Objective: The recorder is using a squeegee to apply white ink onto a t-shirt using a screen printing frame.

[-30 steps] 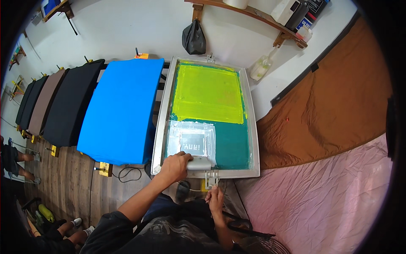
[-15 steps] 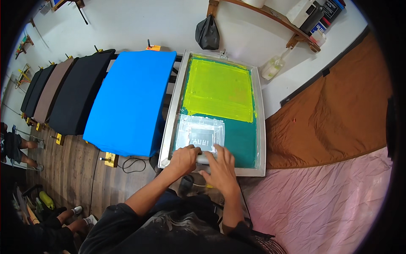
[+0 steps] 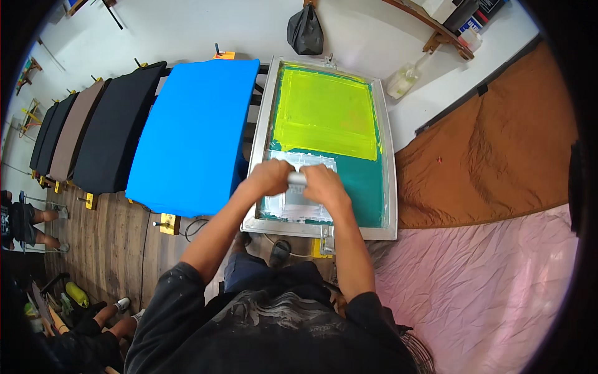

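Both my hands grip the light-grey bar of a squeegee (image 3: 297, 178), whose middle shows between them. My left hand (image 3: 270, 177) is wrapped round its left part, and my right hand (image 3: 321, 184) is closed round its right part. Under them lies a framed printing screen (image 3: 392, 181) with dark green mesh. White ink (image 3: 298, 210) smears the near left part of the mesh, around a small rectangular design. A large yellow-green area (image 3: 327, 112) covers the far part. The squeegee's blade is hidden by my hands.
To the left, a blue cloth (image 3: 193, 134) covers a board, with black (image 3: 118, 128) and brown (image 3: 80, 124) covered boards beyond. Brown fabric (image 3: 479, 149) and pink fabric (image 3: 479, 280) lie to the right. A black bag (image 3: 305, 31) hangs behind. Another person's legs (image 3: 47, 227) show at left.
Both hands have moved away from me with the squeegee, from the near edge to the far part of the white area. My right fingers, looser before, now wrap round the bar.
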Demonstrator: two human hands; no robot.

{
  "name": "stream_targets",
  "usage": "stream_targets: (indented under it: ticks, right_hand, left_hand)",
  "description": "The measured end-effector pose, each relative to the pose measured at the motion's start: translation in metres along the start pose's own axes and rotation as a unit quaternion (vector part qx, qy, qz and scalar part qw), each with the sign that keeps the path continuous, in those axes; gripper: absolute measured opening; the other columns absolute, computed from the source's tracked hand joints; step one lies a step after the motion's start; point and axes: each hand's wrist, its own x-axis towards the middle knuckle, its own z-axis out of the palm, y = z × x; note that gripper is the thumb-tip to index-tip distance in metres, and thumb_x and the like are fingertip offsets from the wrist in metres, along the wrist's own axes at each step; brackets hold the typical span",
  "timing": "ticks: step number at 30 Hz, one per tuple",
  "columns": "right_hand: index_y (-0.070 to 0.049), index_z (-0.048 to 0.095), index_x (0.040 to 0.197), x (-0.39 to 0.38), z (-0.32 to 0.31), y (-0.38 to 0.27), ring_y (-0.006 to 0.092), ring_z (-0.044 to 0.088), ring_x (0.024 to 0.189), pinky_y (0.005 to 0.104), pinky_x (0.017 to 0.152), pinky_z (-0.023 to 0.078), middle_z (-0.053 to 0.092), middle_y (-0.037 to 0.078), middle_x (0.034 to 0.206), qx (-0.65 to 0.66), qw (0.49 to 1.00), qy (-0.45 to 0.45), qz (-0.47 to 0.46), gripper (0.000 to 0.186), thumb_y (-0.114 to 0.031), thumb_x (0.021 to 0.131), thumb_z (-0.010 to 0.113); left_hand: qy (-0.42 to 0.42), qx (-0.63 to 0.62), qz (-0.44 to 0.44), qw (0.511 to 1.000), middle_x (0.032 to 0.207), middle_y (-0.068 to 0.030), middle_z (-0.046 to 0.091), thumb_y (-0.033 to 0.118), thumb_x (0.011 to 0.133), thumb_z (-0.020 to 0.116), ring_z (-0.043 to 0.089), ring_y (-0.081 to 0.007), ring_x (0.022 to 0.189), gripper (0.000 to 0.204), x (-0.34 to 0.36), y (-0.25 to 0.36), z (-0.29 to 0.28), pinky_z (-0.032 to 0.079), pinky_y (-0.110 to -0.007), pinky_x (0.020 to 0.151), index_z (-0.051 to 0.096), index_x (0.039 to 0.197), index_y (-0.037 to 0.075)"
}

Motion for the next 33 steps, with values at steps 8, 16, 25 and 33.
stream_targets:
  ticks: [8,16,25,33]
  right_hand:
    - [-0.008,0.071,0.099,0.039,0.000,-0.003,0.0376,0.067,0.090,0.0456,0.080,0.054,0.069,0.021,0.094,-0.011,1.000,0.001,0.025,0.032,-0.002,0.067,0.068]
    - [-0.003,0.067,0.092,0.040,0.016,0.003,0.0396,0.065,0.088,0.0480,0.076,0.052,0.068,0.022,0.090,-0.012,1.000,0.022,-0.003,0.029,0.001,0.064,0.064]
    - [-0.002,0.064,0.094,-0.027,0.042,-0.011,0.0395,0.061,0.091,0.0482,0.080,0.052,0.064,0.020,0.089,0.007,0.998,0.057,-0.034,0.025,0.003,0.069,0.061]
    - [-0.004,0.067,0.083,-0.041,0.016,0.010,0.0405,0.064,0.082,0.0478,0.073,0.052,0.067,0.021,0.082,0.051,0.997,-0.047,-0.041,0.022,0.002,0.062,0.062]
  left_hand:
    - [0.047,-0.016,-0.027,0.998,0.092,-0.0193,0.069,0.004,0.073,0.062,0.068,-0.0367,0.088,0.027,0.023,-0.022,-0.009,0.055,-0.046,0.077,0.069,0.099,0.009]
    - [0.075,0.005,-0.010,0.997,0.085,-0.0195,0.069,0.005,0.066,0.067,0.068,-0.0370,0.081,0.028,0.026,-0.027,0.010,0.056,-0.045,0.073,0.070,0.094,0.008]
    - [0.105,-0.045,0.015,0.993,0.083,-0.0192,0.068,0.001,0.068,0.063,0.067,-0.0381,0.079,0.025,-0.042,0.000,0.044,0.054,-0.046,0.070,0.067,0.092,0.004]
    - [-0.045,-0.068,0.013,0.997,0.087,-0.0237,0.068,0.005,0.068,0.060,0.066,-0.0397,0.084,0.025,-0.044,0.028,0.022,0.053,-0.045,0.079,0.069,0.091,0.004]
